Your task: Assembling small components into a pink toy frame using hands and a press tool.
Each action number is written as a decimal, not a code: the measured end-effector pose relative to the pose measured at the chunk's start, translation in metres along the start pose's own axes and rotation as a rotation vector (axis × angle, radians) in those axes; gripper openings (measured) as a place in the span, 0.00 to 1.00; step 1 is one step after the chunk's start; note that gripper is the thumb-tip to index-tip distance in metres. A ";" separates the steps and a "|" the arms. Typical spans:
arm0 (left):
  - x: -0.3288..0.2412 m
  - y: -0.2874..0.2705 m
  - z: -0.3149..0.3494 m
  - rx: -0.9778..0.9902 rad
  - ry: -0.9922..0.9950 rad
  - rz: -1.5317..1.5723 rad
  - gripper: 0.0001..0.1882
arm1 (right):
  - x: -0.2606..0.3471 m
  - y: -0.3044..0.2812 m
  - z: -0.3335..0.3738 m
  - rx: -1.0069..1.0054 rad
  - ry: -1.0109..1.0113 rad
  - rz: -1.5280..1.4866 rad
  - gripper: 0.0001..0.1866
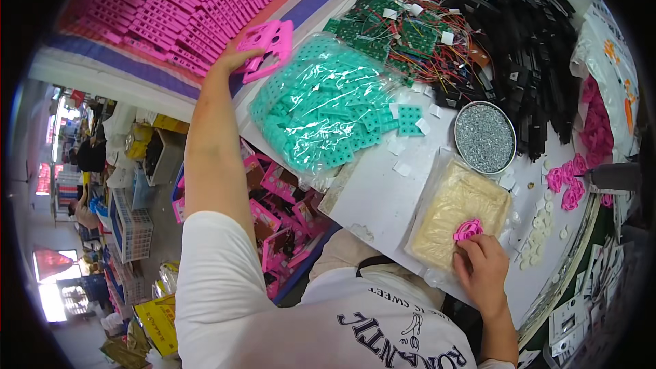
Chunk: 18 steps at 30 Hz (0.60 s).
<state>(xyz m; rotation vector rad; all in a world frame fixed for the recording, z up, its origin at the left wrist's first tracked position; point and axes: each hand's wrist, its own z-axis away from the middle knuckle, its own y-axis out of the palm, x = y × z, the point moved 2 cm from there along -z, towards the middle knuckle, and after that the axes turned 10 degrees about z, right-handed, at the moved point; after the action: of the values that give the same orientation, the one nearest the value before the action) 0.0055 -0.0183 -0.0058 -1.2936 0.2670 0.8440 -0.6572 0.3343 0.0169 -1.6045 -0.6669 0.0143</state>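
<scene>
Illumination is bright, even and diffuse, apparently from overhead; shadows on the white worktable (383,191) are faint and short. Colours are strongly saturated. Specular glare streaks the clear plastic bag of turquoise square parts (321,106), and the round metal tin of small silver screws (484,137) glints. Fisheye distortion is heavy: straight edges bow toward the rim, and a black vignette encloses the circular field. Focus is sharp centrally, softening at the periphery. A bright opening at far left is overexposed.

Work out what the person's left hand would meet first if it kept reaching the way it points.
Probably the stacked pink plastic pieces ahead of the left hand, which holds a pink frame; depth is unclear.
</scene>
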 end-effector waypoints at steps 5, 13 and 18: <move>-0.106 0.015 0.094 -0.540 0.184 -0.472 0.73 | -0.002 -0.002 0.006 -0.123 0.097 -0.117 0.12; -0.245 0.192 0.371 -0.236 1.030 -0.180 0.69 | 0.029 -0.001 -0.015 -0.156 0.107 -1.176 0.50; -0.220 0.264 0.439 0.464 0.672 0.584 0.59 | 0.000 0.011 0.023 -0.015 0.180 -1.288 0.28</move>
<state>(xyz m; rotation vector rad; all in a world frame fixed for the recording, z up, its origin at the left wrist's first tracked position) -0.4439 0.3052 0.0636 -1.0221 1.3442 0.7332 -0.6616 0.3554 0.0026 -0.9292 -1.4328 -1.0549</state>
